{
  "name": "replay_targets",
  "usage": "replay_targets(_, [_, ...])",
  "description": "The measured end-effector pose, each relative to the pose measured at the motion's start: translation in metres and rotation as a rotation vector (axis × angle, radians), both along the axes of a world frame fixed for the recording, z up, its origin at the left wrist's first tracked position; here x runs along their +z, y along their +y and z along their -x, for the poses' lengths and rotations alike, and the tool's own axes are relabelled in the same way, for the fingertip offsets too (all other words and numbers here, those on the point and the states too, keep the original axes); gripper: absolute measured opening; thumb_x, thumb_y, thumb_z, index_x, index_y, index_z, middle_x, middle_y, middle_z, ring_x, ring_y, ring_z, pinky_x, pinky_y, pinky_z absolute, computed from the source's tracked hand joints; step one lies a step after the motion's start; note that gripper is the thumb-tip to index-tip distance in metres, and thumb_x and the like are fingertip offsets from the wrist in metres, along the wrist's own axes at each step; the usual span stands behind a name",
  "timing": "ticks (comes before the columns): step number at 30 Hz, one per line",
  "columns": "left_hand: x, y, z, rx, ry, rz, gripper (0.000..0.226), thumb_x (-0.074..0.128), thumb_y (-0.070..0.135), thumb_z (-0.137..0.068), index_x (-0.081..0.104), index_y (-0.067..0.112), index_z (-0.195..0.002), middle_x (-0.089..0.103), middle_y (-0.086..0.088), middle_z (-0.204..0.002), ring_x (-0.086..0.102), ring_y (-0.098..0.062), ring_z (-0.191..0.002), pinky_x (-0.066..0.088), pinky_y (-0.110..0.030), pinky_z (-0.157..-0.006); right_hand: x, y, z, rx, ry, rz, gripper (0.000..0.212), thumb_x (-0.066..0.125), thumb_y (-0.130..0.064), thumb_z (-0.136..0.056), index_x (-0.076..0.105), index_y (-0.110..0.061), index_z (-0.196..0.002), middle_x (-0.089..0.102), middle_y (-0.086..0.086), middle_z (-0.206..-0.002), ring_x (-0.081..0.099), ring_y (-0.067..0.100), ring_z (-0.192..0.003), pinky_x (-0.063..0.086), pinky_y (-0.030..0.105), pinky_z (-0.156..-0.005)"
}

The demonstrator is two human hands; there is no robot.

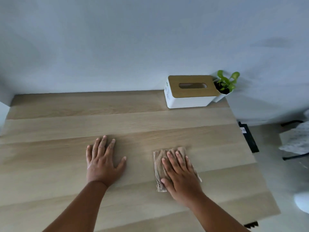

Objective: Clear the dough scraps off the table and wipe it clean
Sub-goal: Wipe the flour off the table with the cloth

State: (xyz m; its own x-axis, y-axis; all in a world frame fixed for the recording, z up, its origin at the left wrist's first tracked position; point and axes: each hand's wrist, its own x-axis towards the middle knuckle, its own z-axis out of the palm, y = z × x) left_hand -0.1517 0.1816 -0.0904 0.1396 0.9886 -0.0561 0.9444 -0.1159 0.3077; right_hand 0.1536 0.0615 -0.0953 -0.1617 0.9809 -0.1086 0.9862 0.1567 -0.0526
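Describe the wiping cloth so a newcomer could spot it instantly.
Start at the light wooden table and find the white tissue box with a wooden lid at its far right corner. Nearer the person, the folded beige ribbed cloth lies flat under the right hand. The left hand presses bare wood.

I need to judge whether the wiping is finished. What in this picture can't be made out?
- Table under the cloth and both hands: head view, covered by the right hand, the cloth and the flat left hand.
- Table's near edge and left end: cut off by the frame.
- Fine crumbs or flour film: too small against the pale wood grain.
- Whether the tissue box holds tissues: its slot is dark.
- Objects on the floor at right: blurred, cropped.
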Motion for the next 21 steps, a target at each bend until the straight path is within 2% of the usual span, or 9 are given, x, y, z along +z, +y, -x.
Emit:
replay_targets(7, [0.025,-0.028,-0.038,-0.011,-0.013,0.09,0.096,0.025,0.071,-0.079,0.048,0.016,-0.153,0.028,-0.012,-0.168,0.015,-0.033,-0.158,0.001,-0.057,-0.127,0.007,-0.075,-0.068,-0.078,-0.012,0.006,0.071,0.04,-0.059,-0.102,0.024,-0.027,-0.164,0.012,-0.001,-0.174,0.012,0.029,-0.16,0.031,0.059,-0.121])
replay_targets(10, [0.028,-0.052,-0.063,-0.105,-0.03,0.063,0.092,0.031,0.069,-0.08,0.056,0.012,-0.148,0.037,-0.017,-0.163,0.025,-0.038,-0.155,0.01,-0.061,-0.126,0.009,-0.098,-0.1,-0.092,-0.024,0.006,0.072,0.039,-0.06,-0.103,0.021,-0.026,-0.165,0.01,0.0,-0.174,0.01,0.029,-0.161,0.029,0.058,-0.122])
replay_targets(16, [0.027,-0.105,-0.125,-0.322,0.044,0.095,0.083,0.039,0.063,-0.087,0.055,0.01,-0.148,0.037,-0.02,-0.162,0.027,-0.042,-0.153,0.019,-0.07,-0.121,0.014,-0.134,-0.163,-0.104,-0.035,0.041,0.074,0.041,-0.059,-0.102,0.024,-0.024,-0.164,0.011,0.002,-0.174,0.01,0.029,-0.161,0.028,0.057,-0.122])
replay_targets(19, [0.03,-0.119,-0.151,-0.355,0.054,0.097,0.082,0.04,0.063,-0.086,0.055,0.012,-0.148,0.039,-0.02,-0.161,0.031,-0.043,-0.152,0.024,-0.071,-0.119,0.014,-0.151,-0.189,-0.097,-0.029,0.057,0.073,0.039,-0.06,-0.103,0.022,-0.024,-0.165,0.009,0.002,-0.174,0.008,0.029,-0.161,0.024,0.055,-0.123])
replay_targets(21, [0.032,-0.123,-0.166,-0.343,0.049,0.113,0.084,0.038,0.065,-0.086,0.052,0.013,-0.151,0.036,-0.017,-0.164,0.028,-0.041,-0.154,0.021,-0.068,-0.121,0.015,-0.161,-0.208,-0.08,-0.023,0.062,0.073,0.039,-0.059,-0.103,0.021,-0.024,-0.165,0.009,0.003,-0.175,0.007,0.03,-0.161,0.021,0.055,-0.124])
